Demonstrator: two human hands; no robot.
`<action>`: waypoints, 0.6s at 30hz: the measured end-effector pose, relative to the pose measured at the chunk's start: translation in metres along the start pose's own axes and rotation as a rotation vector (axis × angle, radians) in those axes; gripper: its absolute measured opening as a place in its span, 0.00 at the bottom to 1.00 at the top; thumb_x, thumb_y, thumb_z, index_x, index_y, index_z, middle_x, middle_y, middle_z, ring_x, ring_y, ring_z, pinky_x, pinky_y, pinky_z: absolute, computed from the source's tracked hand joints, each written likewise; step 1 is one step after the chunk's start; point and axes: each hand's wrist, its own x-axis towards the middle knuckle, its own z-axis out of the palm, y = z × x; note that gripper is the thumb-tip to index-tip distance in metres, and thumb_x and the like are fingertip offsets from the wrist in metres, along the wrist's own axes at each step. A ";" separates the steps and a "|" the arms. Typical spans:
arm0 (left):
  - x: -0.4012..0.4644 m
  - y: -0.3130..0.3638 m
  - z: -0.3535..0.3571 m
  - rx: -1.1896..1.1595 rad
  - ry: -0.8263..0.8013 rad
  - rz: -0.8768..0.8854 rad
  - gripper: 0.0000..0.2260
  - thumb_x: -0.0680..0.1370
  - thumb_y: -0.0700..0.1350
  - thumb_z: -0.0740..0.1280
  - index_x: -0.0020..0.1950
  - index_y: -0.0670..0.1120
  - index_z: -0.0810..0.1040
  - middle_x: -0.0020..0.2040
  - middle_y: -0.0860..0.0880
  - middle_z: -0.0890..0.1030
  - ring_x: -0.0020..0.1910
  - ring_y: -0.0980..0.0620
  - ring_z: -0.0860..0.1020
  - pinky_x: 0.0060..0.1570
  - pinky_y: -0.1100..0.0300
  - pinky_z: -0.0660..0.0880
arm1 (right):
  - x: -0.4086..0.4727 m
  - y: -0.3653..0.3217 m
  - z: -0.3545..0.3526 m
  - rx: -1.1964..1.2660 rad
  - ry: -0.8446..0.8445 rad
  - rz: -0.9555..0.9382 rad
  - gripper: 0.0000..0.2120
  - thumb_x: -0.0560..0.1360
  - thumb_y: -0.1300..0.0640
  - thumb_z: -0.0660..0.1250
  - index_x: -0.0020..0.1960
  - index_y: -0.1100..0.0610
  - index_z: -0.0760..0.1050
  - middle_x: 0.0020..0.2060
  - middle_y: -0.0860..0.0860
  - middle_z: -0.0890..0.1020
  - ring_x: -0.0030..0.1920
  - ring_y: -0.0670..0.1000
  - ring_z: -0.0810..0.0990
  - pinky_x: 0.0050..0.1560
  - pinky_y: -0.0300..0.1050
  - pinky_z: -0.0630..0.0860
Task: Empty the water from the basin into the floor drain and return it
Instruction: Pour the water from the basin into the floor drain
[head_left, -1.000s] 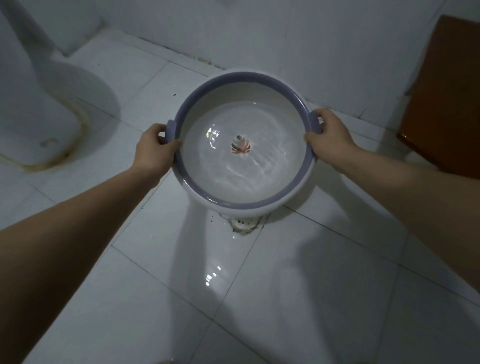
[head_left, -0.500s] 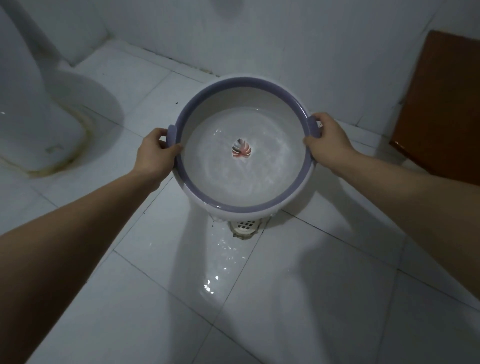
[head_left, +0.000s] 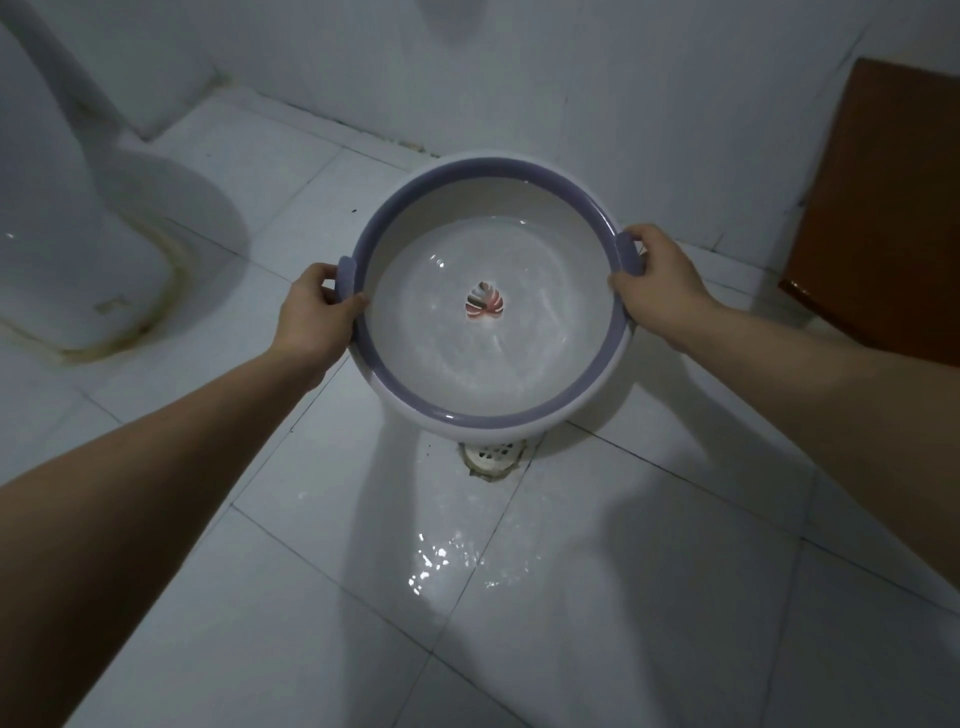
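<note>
A round white basin with a purple rim (head_left: 395, 387) is held above the tiled floor, tilted with its near edge lower. Water with a leaf print showing through it lies in the bottom. My left hand (head_left: 317, 317) grips the basin's left handle, and my right hand (head_left: 657, 283) grips the right handle. The white floor drain (head_left: 491, 456) sits just below the basin's near edge, partly hidden by it. A wet patch (head_left: 447, 564) glistens on the tile in front of the drain.
A white toilet base (head_left: 78, 249) with a stained foot stands at the left. A brown wooden door or cabinet (head_left: 883, 208) is at the right. White tiled walls close off the far side.
The basin's near edge has dipped lower over the drain, and water now spreads on the tile in front of it. Both hands keep their hold on the handles.
</note>
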 end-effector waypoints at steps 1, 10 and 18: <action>0.000 0.000 0.000 -0.001 -0.003 0.001 0.19 0.82 0.43 0.66 0.72 0.46 0.69 0.60 0.45 0.79 0.54 0.44 0.80 0.57 0.46 0.80 | 0.000 0.000 0.000 0.001 0.000 0.000 0.22 0.74 0.62 0.64 0.67 0.51 0.69 0.50 0.54 0.78 0.44 0.58 0.80 0.40 0.49 0.79; -0.001 -0.001 -0.001 0.003 0.000 0.007 0.18 0.82 0.44 0.67 0.71 0.47 0.70 0.59 0.45 0.80 0.54 0.42 0.81 0.57 0.44 0.80 | -0.005 0.000 0.000 -0.012 -0.023 0.012 0.21 0.75 0.62 0.64 0.66 0.49 0.68 0.51 0.55 0.78 0.46 0.59 0.81 0.39 0.49 0.79; -0.002 -0.003 -0.001 0.006 0.000 0.022 0.17 0.82 0.44 0.67 0.71 0.47 0.71 0.58 0.44 0.80 0.54 0.43 0.81 0.56 0.46 0.81 | -0.011 -0.001 -0.003 -0.041 -0.030 0.002 0.22 0.76 0.62 0.64 0.68 0.52 0.67 0.51 0.54 0.77 0.46 0.58 0.79 0.37 0.46 0.78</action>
